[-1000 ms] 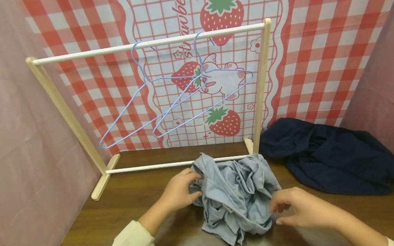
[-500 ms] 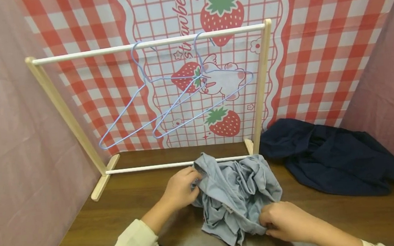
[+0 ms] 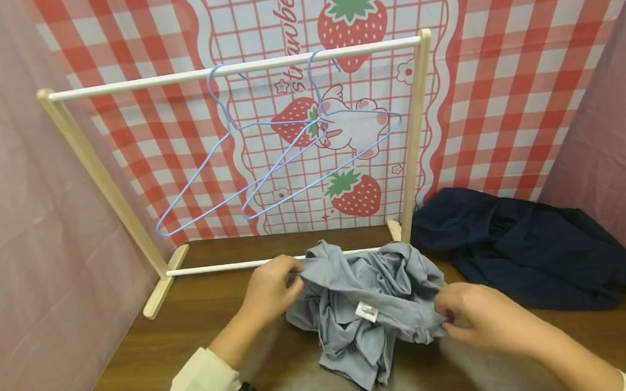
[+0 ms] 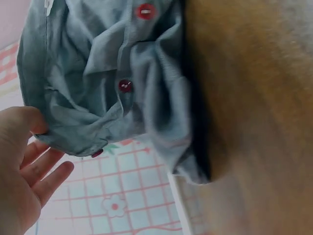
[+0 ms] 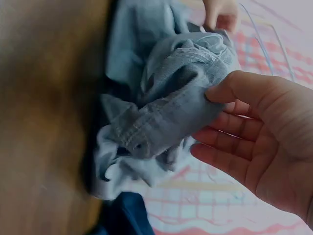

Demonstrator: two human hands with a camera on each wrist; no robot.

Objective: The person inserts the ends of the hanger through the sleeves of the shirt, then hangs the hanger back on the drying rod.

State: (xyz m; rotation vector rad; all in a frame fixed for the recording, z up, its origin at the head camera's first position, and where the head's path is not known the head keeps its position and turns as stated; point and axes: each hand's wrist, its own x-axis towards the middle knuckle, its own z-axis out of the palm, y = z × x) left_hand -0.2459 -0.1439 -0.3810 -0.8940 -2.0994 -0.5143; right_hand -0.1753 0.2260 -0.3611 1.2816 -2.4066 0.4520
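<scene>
- A crumpled grey-blue garment lies bunched on the worktop, low in the centre of the head frame, with part of it lifted between two hands.
- The lifted band of cloth runs on a slant, from the left hand's grip down towards the lower right of the frame, where the right hand holds it; a white label sits about midway along this band.
- The garment's long axis as a whole cannot be told from the folds; one loose corner points to the bottom edge of the head frame, and a rounded fold stands up at its top.
- The left hand pinches the garment's left edge, its thumb lying over the cloth; in the left wrist view its outer fingers reach out, slightly apart.
- The right hand pinches the band's other end, thumb in front and fingers behind, fairly straight.
- Red buttons run down the cloth in the upper centre of the left wrist frame.
- A navy cloth lies at the right of the head frame, stretching from upper left to lower right.
- Behind the garment stands a wooden rack, with a left hanger and a right hanger hooked on its top rail.
- A strawberry-print backdrop fills the upper part of the frame.
</scene>
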